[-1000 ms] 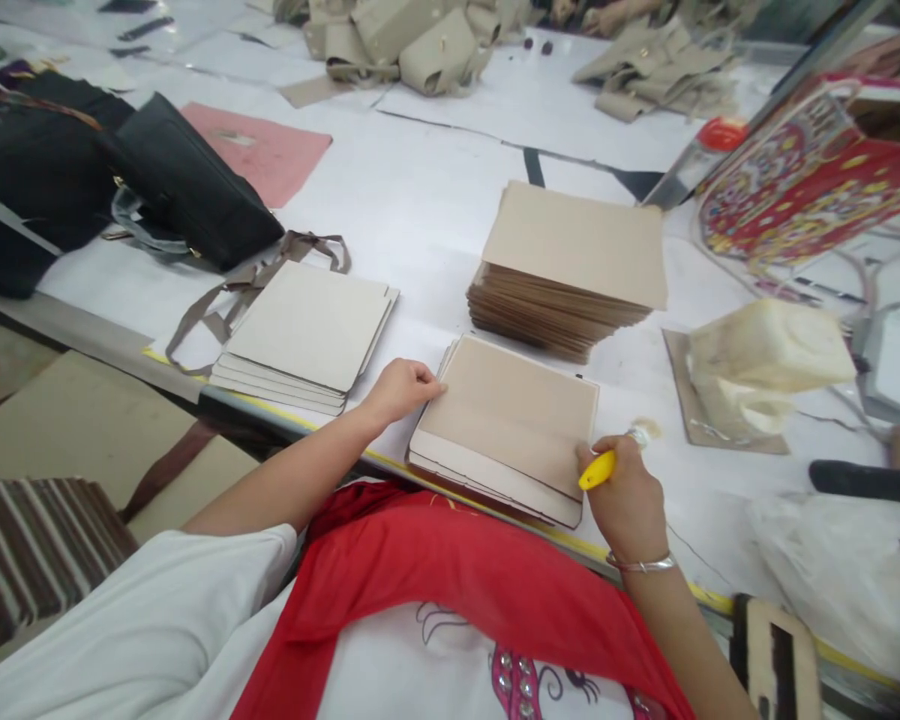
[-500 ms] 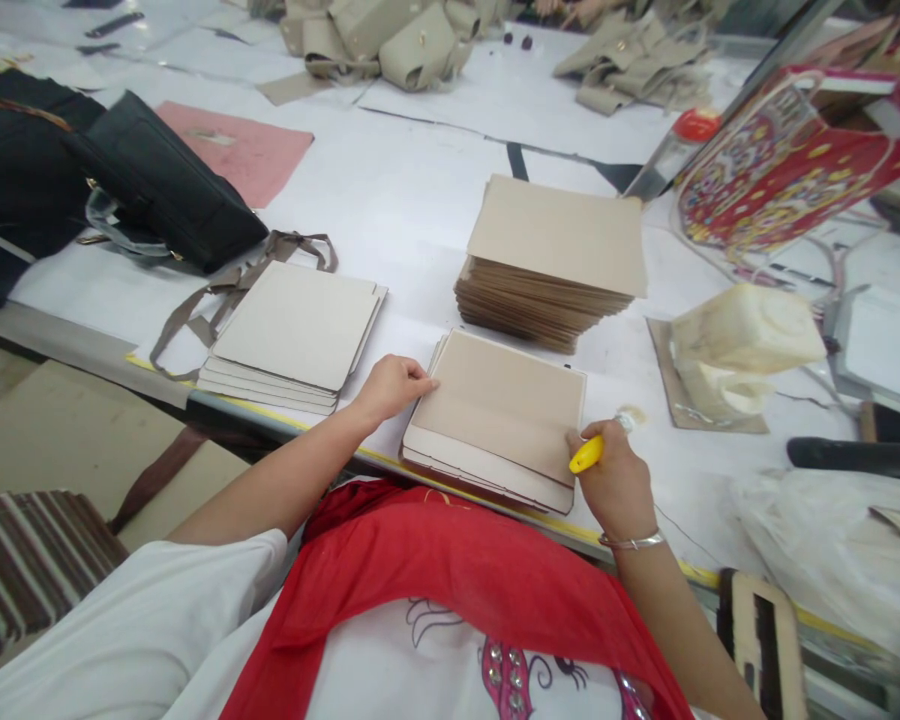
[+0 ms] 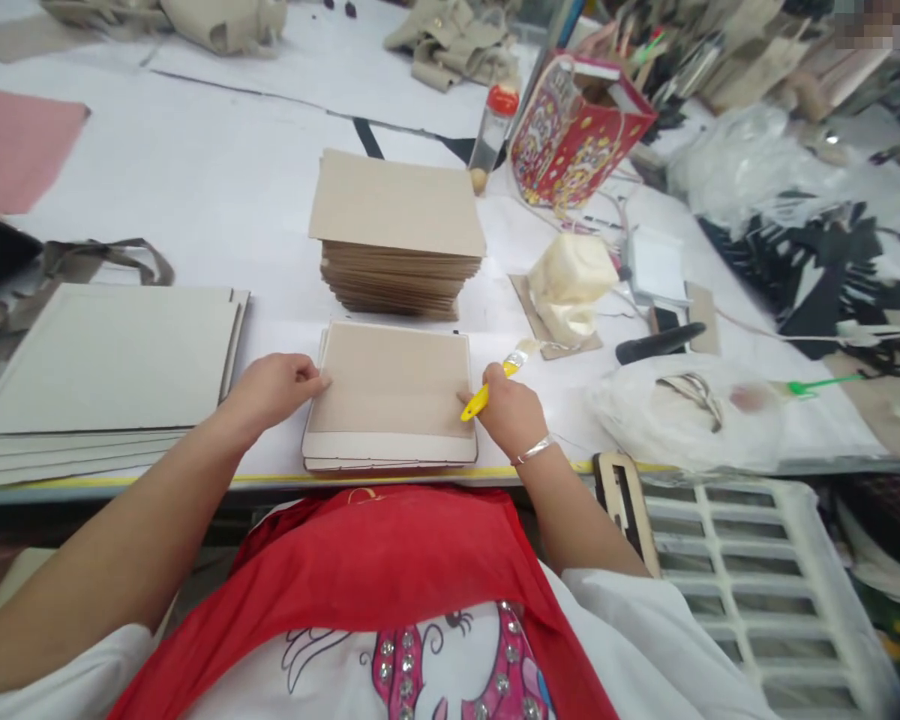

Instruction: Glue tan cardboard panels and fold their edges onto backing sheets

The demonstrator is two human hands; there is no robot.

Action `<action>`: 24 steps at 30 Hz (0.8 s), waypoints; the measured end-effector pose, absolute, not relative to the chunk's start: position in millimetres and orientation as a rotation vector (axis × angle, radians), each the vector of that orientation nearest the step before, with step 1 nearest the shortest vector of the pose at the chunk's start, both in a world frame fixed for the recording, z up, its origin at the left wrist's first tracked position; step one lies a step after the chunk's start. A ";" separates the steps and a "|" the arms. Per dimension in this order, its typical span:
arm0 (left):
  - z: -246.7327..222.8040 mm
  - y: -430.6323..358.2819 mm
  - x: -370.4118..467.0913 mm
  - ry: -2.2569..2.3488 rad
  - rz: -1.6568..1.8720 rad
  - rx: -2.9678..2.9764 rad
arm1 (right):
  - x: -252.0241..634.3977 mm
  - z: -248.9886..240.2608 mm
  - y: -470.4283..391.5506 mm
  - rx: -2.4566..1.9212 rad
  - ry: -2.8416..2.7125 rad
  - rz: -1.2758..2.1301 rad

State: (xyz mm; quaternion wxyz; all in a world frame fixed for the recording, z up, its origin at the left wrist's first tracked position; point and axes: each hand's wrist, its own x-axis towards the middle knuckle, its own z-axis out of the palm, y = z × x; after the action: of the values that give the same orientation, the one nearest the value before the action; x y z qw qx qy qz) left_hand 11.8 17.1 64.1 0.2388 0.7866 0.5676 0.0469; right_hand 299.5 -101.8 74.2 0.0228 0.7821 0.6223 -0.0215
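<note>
A tan rectangular sheet (image 3: 394,380) lies over a small stack of white-topped boards (image 3: 390,449) at the table's front edge. At its left edge my left hand (image 3: 274,390) is closed, thumb and fingertips pinched on the sheet's margin. My right hand (image 3: 511,405) grips a yellow-handled paintbrush (image 3: 476,402), bristles pointing up and away to the right. One fingertip of that hand touches the sheet's right edge. Just behind stands a tall pile of tan sheets (image 3: 397,205). To the left lies a stack of larger pale boards (image 3: 120,355).
Right of the pile, a cut-open plastic jug (image 3: 572,275) sits on a cardboard piece. Behind it are a red-capped jar (image 3: 493,130) and a red patterned paper bag (image 3: 581,135). A clear plastic bag (image 3: 682,425) and a black-handled tool (image 3: 660,343) lie at right.
My view has swung to the right, so the table things appear further left. Both hands keep to the sheet's side edges, and the brush's bristles show more plainly.
</note>
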 end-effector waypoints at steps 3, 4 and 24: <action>70.5 11.2 14.2 1.584 0.064 2.279 | 303.4 75.1 -103.4 2.442 1.895 -0.004; 72.0 8.6 15.7 1.582 0.081 2.361 | 304.7 76.1 -104.0 2.451 1.895 0.017; 46.2 -31.6 80.3 1.000 0.382 2.786 | 286.0 120.3 -52.0 2.872 2.504 -1.509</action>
State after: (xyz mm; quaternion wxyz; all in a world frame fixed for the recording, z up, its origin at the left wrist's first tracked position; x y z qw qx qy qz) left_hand 80.3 -31.6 46.2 0.0786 0.9306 0.3339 0.1275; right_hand 286.0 -52.0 120.3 -0.4603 0.6221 0.5425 -0.3269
